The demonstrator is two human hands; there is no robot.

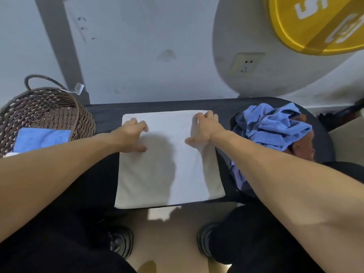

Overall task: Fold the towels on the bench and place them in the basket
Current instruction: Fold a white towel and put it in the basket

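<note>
Both hands, left hand (131,134) and right hand (202,130), rest with fingers curled on the far half of a smooth white towel (169,174) lying flat mid-worktop (106,115), its near edge overhanging, between the woven basket (45,111) and crumpled blue towels (273,127).

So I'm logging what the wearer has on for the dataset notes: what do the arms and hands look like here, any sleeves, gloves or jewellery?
Both forearms are bare up to the frame edge, with no sleeve in view. The left hand and the right hand wear no gloves, and no watch, ring or bracelet shows on either wrist. Below them the person wears dark trousers and dark shoes.
</note>
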